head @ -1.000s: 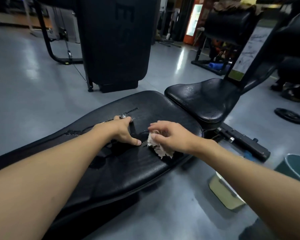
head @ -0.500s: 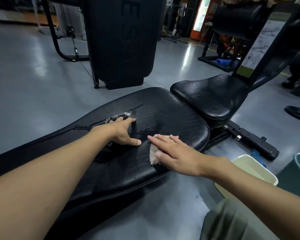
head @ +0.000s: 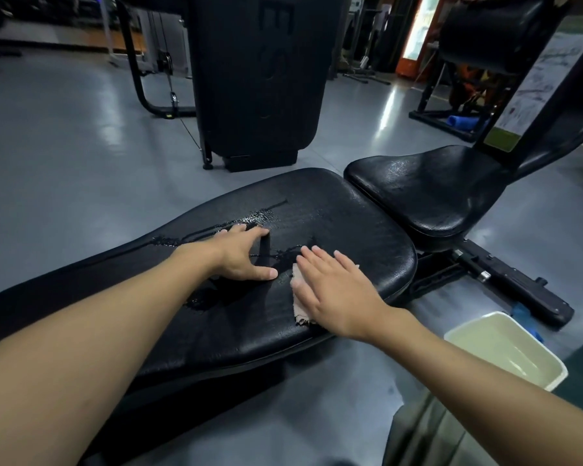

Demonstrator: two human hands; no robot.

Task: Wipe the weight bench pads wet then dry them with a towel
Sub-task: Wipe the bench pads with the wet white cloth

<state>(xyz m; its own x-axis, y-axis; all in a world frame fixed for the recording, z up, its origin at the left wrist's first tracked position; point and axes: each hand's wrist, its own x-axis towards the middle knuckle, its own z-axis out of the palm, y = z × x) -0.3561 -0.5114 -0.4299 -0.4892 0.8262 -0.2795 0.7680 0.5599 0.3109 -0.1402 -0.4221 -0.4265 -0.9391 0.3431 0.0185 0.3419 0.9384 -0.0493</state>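
Note:
The long black back pad of the weight bench lies flat in front of me, with wet streaks and a puddle near its middle. The black seat pad sits just beyond it to the right. My left hand rests on the back pad with fingers spread and thumb out. My right hand lies flat with straight fingers on a small pale cloth, pressing it onto the pad near its right edge. Most of the cloth is hidden under the palm.
A cream plastic tub with water stands on the grey floor at the right, beside the bench's black base frame. A tall black machine housing stands behind the bench. More gym equipment is at the back right.
My right hand went from pinching the bunched cloth to lying flat on it on the pad. The left hand stayed in place. The view shifted left and closer.

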